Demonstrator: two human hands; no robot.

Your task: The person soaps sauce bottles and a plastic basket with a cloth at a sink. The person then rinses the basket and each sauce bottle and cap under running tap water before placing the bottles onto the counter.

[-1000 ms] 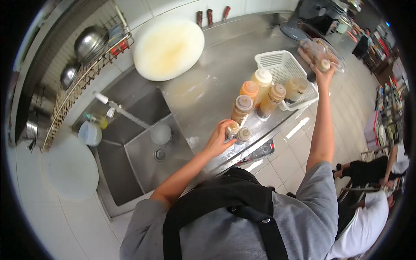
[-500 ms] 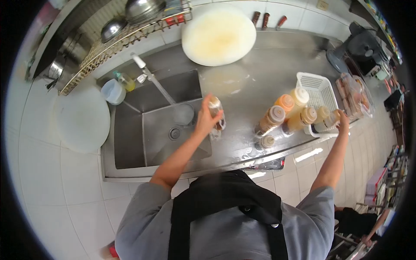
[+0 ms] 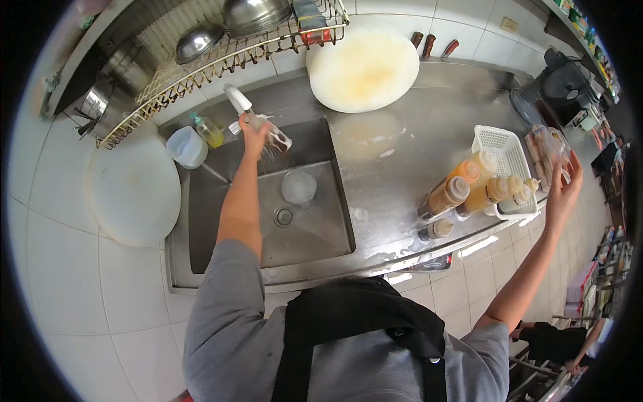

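My left hand (image 3: 252,136) is closed around a clear squeeze bottle (image 3: 278,139), tilted under the white-tipped faucet (image 3: 238,100), with water falling into the steel sink (image 3: 254,234). A round, pale translucent item (image 3: 299,186) lies in the sink near the drain (image 3: 284,216). My right hand (image 3: 564,187) has its fingers apart beside a clear plastic bag (image 3: 546,149) of brownish items; whether it touches the bag is unclear. Left of that hand stands a white basket (image 3: 499,144) with small squeeze bottles at its near end. Several filled squeeze bottles (image 3: 447,195) and a small dark one (image 3: 437,230) stand beside it.
A large white round board (image 3: 364,67) leans at the back wall, another (image 3: 134,191) at the left. The wire rack (image 3: 221,70) with metal bowls overhangs the sink. Knives (image 3: 429,45) hang on the wall. A black fan (image 3: 559,84) stands far right. Another person (image 3: 552,343) is lower right.
My left hand has carried the bottle from the sink's right edge to the faucet. My right hand has let go of a small bottle at the basket and moved right to the bag.
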